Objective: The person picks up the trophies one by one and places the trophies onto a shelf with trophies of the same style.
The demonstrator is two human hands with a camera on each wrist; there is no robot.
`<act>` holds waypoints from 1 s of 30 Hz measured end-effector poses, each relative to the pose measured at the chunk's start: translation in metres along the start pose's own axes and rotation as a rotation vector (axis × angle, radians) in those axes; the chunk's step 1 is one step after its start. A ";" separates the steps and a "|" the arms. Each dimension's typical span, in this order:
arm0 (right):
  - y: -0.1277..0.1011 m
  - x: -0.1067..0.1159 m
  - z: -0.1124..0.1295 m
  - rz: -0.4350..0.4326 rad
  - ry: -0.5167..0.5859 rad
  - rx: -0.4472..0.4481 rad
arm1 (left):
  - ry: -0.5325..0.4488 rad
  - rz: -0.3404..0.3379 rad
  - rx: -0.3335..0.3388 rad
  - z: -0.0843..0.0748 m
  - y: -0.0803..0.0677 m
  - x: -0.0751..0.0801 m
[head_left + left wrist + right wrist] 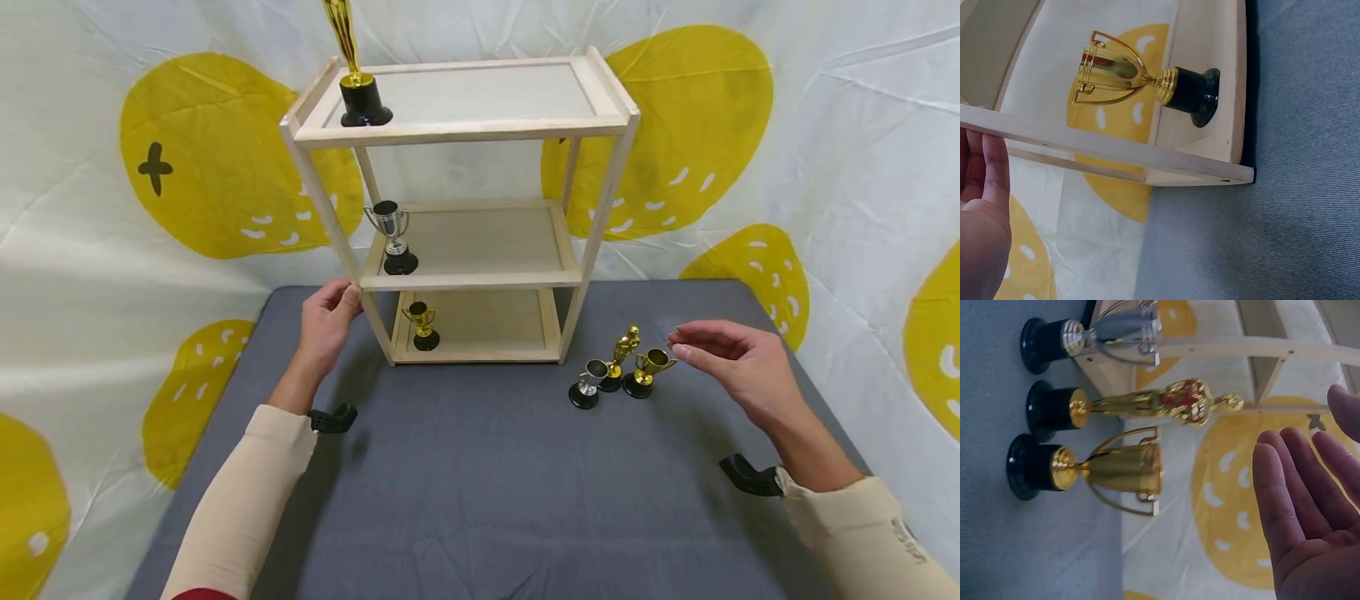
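Observation:
My left hand [327, 315] grips the left front post of a pale wooden three-tier shelf [465, 282], at about the middle board. In the left wrist view, fingers [996, 169] lie against that post. A small gold trophy cup [422, 323] with a black base stands on the bottom board at the left. Over the table at the right, my right hand [738, 367] is empty, fingers loosely bent, thumb apart from them. Just left of its fingertips stands another gold trophy cup [1125, 470]. Beside that are a gold figure trophy [1179, 403] and a small silver trophy cup [1124, 331], all upright.
On the top board, at the left, stands a tall gold trophy [363, 98], its top cut off by the frame. A silver trophy cup [392, 229] is on the middle board's left side. Grey cloth [480, 483] covers the table, and a lemon-print curtain [847, 167] hangs behind.

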State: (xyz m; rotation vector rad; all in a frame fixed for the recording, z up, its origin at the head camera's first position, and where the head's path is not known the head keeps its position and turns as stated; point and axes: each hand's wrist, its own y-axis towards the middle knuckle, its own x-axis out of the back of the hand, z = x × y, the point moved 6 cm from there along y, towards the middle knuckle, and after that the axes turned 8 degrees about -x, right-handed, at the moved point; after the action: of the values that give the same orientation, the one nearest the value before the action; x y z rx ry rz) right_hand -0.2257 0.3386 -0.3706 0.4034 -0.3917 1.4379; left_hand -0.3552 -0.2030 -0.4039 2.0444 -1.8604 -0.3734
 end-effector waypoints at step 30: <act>0.020 -0.017 -0.068 0.016 -0.036 -0.015 | -0.042 -0.001 -0.024 -0.001 0.000 -0.001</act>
State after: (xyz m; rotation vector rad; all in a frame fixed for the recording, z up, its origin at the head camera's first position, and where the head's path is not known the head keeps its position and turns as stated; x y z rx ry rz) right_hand -0.2460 0.3588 -0.4376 0.4150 -0.4352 1.4446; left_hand -0.3549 -0.2020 -0.4030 2.0368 -1.8701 -0.4393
